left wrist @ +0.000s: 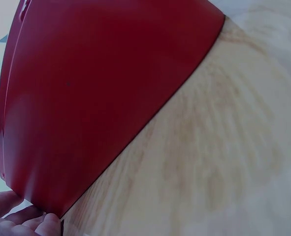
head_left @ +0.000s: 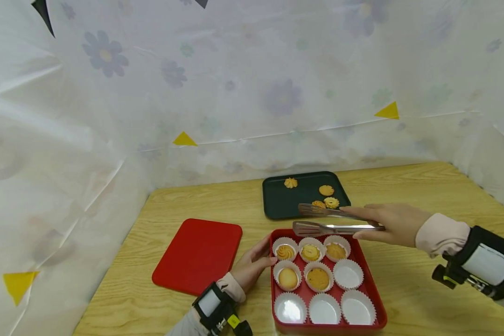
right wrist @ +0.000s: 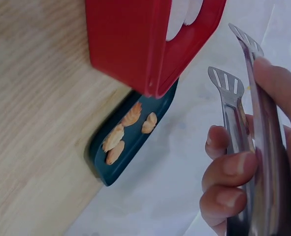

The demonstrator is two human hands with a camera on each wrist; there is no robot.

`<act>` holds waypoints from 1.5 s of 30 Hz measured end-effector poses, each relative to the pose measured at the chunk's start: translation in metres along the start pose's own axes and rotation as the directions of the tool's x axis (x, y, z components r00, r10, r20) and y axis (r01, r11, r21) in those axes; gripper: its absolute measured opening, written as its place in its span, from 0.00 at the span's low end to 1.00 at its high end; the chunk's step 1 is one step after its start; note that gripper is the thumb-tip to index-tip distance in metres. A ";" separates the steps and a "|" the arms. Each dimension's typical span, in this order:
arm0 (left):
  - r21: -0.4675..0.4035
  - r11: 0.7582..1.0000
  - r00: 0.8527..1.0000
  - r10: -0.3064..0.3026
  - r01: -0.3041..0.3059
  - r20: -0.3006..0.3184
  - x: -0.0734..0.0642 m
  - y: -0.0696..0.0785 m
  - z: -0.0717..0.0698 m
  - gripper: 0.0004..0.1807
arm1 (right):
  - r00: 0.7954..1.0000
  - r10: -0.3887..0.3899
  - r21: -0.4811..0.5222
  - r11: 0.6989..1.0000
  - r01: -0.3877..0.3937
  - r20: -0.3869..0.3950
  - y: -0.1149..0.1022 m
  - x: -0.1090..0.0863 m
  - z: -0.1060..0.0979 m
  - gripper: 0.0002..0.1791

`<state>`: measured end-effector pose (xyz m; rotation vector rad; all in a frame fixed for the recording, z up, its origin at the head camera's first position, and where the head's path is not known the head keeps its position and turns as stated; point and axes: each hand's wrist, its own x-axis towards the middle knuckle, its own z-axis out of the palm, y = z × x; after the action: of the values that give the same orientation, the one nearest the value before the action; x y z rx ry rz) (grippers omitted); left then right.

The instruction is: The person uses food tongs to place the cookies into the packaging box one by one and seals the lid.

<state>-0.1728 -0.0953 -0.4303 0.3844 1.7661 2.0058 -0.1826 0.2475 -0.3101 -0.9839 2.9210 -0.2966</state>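
Note:
My right hand (head_left: 396, 224) holds metal tongs (head_left: 336, 229), whose two slotted ends stand apart with nothing between them. The tongs hover over the far edge of a red box (head_left: 336, 329), near the dark green tray (head_left: 277, 198). At the box's left side, my left hand (head_left: 252, 266) grips the wall, thumb at the rim and fingers around the far corner. White paper cups fill the box in rows. Cookies, such as a swirled cookie (head_left: 285, 252) and a round cookie (head_left: 318, 278), sit in the back and middle rows; the front cups (head_left: 325, 309) show bare bottoms.
Several cookies lie on the green tray, among them a flower-shaped cookie (head_left: 291, 183). A flat red lid (head_left: 199, 254) rests on the wooden table (head_left: 411, 289) left of the box. Flower-printed sheeting (head_left: 277, 93) rises behind the table and along its sides.

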 end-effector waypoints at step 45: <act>-0.006 0.999 0.998 -0.051 0.051 -0.036 0.001 -0.002 0.000 0.38 | 0.943 0.269 -0.051 0.963 -0.264 0.197 0.059 0.121 0.021 0.38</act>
<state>-0.1732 -0.0949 -0.4327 0.3004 1.7741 1.9928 -0.3120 0.2167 -0.3404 -0.5688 2.8262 -0.1393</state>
